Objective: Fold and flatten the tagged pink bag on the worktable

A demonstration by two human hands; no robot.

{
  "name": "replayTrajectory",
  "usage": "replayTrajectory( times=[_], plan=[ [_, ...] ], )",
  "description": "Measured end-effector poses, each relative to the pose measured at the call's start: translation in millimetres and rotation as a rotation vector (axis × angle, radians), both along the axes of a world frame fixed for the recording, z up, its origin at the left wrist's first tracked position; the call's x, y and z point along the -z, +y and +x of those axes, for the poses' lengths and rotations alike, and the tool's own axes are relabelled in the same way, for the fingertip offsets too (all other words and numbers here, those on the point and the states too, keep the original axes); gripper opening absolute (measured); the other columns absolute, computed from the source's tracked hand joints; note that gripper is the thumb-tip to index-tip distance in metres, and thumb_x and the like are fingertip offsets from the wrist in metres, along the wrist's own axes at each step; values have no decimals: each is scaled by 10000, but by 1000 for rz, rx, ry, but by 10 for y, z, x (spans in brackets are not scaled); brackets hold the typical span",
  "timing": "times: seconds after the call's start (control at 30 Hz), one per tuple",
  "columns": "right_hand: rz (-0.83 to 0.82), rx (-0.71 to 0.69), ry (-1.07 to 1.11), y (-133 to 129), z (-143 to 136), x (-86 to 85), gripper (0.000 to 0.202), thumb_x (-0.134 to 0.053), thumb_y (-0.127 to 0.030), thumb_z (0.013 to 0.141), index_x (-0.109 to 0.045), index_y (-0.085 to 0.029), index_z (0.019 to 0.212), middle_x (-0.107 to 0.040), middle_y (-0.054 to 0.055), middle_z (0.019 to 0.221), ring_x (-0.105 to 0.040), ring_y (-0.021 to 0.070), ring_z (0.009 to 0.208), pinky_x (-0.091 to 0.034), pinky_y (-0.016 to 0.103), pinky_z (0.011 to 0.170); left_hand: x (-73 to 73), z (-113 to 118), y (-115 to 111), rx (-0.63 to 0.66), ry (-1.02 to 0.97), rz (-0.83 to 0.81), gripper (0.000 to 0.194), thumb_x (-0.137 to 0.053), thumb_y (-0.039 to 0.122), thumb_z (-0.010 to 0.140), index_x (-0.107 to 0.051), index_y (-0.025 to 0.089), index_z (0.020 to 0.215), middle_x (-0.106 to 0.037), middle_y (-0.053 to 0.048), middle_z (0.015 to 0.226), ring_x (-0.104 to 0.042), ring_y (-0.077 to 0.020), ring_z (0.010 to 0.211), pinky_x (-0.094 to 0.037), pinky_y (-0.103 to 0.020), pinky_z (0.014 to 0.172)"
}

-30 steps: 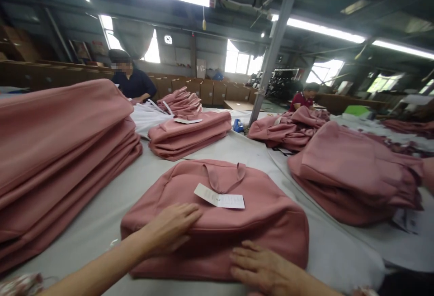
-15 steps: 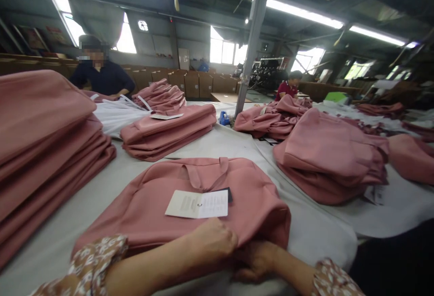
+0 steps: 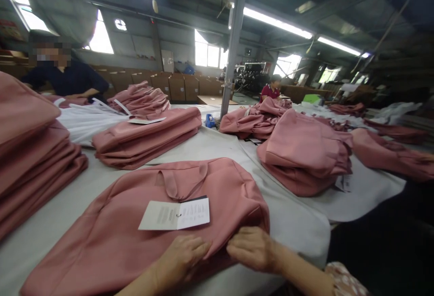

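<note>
A pink bag lies flat on the white-covered table, its strap loop on top. An open white paper tag rests on the bag below the loop. My left hand is closed on the bag's near edge, just below the tag. To its right, my right hand has its fingers pressed together on the same edge, near the bag's right end. Fabric hides the fingertips of both hands.
A tall pink stack stands at the left, with folded pink bags behind. More pink bags lie at the right. Beyond are a blue tape dispenser, a metal post and two people.
The view has shifted right. My right hand has come out from under the bag's edge onto it, and my hands are farther apart. The bag's near side has spread out toward the lower left.
</note>
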State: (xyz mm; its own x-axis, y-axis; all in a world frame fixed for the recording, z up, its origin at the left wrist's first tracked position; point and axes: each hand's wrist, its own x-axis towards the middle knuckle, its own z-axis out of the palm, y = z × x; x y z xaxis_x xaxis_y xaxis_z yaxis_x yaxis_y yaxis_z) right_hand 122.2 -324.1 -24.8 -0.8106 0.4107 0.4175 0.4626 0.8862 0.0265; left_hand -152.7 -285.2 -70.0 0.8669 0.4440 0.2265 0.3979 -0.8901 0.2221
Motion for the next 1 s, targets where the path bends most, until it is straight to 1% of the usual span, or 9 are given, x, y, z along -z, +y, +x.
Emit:
replayTrajectory(
  times=[0.1,0.17,0.27,0.37,0.43,0.63,0.73,0.83,1.0],
  plan=[
    [110,41,-39,70,270,-495,374,-611,-255,934,-549,-107,1272,-666,123,1221,-509,240,1274,-373,445,1107,-69,-18,-25,27,36,63,124,-433,199,948,-513,217,1041,-624,-8,833,-540,-205,674,-346,-352,582],
    [28,94,-120,167,441,-578,539,-692,-334,883,-493,-145,1347,-618,110,1308,-434,243,1343,-279,480,1166,-87,-21,-41,33,47,94,185,-444,155,931,-506,210,1096,-631,-11,848,-546,-209,687,-364,-349,604],
    [-134,164,-105,193,608,-265,554,-784,-281,789,-545,-195,1281,-665,62,1229,-562,180,1203,-384,362,1093,-52,-15,-74,-33,54,68,171,-436,166,955,-521,223,1093,-633,-13,875,-563,-210,740,-393,-337,644],
    [-114,259,-23,32,628,166,284,-712,-171,812,-619,-195,1079,-723,31,1033,-655,157,974,-453,348,996,24,2,-89,-85,88,56,198,-475,131,922,-541,228,1082,-636,-13,886,-571,-219,758,-400,-332,637],
    [-91,316,-4,-75,579,278,150,-605,-124,863,-616,-192,997,-721,26,928,-651,162,887,-457,375,957,44,10,-67,-82,88,80,265,-477,98,896,-543,216,1124,-641,-21,888,-575,-222,759,-416,-331,650],
    [-50,445,-165,91,238,-68,266,-614,-186,848,-597,-170,1113,-654,92,962,-568,257,888,-380,450,859,-237,17,-97,-95,70,145,257,-374,166,973,-576,186,1132,-650,-57,875,-569,-226,746,-463,-347,674],
    [-73,411,-253,260,29,-164,146,-564,-129,850,-612,-164,984,-651,105,1021,-564,246,901,-377,402,820,-325,112,-375,0,-73,241,372,-336,131,975,-494,159,1311,-654,-123,1159,-582,-254,1007,-462,-416,922],
    [-132,376,-317,357,-100,-171,263,-547,-102,841,-586,-185,1087,-666,70,1054,-588,219,894,-389,352,757,-157,295,-602,171,-76,108,455,-369,255,1003,-351,171,1450,-502,-97,1443,-458,-237,1285,-332,-415,1134],
    [-231,383,-386,420,-136,-303,263,-565,-133,828,-604,-219,1073,-710,15,915,-645,200,793,-383,313,622,315,579,-436,-30,56,-135,607,-413,446,996,-196,242,1525,-410,-90,1518,-413,-277,1363,-392,-422,1121]
  ],
)
